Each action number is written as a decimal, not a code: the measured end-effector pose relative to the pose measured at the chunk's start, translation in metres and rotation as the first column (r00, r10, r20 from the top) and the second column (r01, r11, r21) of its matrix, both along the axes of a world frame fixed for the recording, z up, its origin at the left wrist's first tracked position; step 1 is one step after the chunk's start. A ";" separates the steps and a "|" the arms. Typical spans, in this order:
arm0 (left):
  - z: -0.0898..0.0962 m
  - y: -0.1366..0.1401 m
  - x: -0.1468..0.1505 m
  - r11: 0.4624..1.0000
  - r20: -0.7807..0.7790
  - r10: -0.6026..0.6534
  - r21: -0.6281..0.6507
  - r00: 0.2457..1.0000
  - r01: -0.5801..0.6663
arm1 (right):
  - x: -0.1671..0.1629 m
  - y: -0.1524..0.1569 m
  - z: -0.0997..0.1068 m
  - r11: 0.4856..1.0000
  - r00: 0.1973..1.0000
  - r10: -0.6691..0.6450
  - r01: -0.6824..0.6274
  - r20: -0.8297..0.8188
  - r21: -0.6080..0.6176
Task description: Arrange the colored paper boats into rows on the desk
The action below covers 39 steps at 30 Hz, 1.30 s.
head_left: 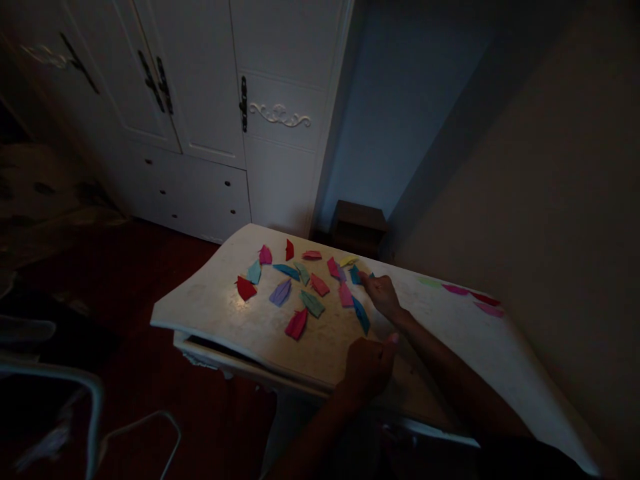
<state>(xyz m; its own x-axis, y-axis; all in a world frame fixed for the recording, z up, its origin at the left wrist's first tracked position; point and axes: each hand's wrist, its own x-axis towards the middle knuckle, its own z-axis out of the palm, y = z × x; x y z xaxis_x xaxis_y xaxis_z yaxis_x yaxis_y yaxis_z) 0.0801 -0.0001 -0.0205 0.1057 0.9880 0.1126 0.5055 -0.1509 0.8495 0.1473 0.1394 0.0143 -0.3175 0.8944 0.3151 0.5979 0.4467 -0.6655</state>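
Observation:
Several small folded coloured pieces, seemingly paper, lie scattered on a white table (210,293). My right hand (383,297) reaches over the table with its fingers pinched at a teal folded piece (355,275), whose colour shows on both sides of the fingertips. Closer to me, my left hand (370,368) is closed above the table's front edge, thumb up; whatever is in it is hidden. Between the hands and the scatter lie a blue piece (361,315) and a pink piece (345,295). Farther left are a lavender piece (281,292), a green piece (313,304) and a red piece (246,289).
Light green (430,283), magenta (455,289) and dark red (485,299) pieces lie along the table's far right edge, by the wall. A white wardrobe (285,160) and a brown nightstand (359,217) stand behind. A pale metal frame (95,407) is at lower left.

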 end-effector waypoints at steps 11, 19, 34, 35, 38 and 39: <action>0.001 0.001 0.000 1.000 0.063 -0.024 -0.013 0.998 0.025 | 0.039 0.003 0.003 0.965 0.949 0.258 -0.244 0.179 -0.094; -0.002 0.001 0.002 0.999 -0.077 -0.035 0.024 0.996 0.037 | 0.044 -0.006 -0.011 0.919 0.943 0.309 -0.264 0.120 -0.293; 0.001 -0.001 -0.002 0.997 -0.117 -0.081 -0.016 0.990 0.080 | 0.054 -0.014 -0.020 0.879 0.977 0.177 -0.210 -0.116 -0.428; 0.001 -0.001 -0.003 0.997 -0.106 -0.081 -0.024 0.991 0.079 | 0.056 -0.015 -0.020 0.883 0.976 0.159 -0.209 -0.150 -0.420; 0.001 0.000 -0.003 0.996 -0.079 -0.085 -0.040 0.993 0.082 | 0.063 -0.019 -0.016 0.897 0.960 0.086 -0.190 -0.265 -0.399; 0.001 0.000 -0.003 0.996 -0.067 -0.086 -0.044 0.994 0.083 | 0.066 -0.020 -0.014 0.899 0.952 0.059 -0.181 -0.299 -0.399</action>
<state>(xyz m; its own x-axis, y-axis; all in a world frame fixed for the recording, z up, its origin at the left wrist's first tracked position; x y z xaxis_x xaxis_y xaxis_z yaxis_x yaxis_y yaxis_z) 0.0771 -0.0005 -0.0194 0.1950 0.9789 0.0619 0.5502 -0.1614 0.8193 0.2134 0.1196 -0.0001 -0.3869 0.9220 0.0111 0.3255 0.1479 -0.9339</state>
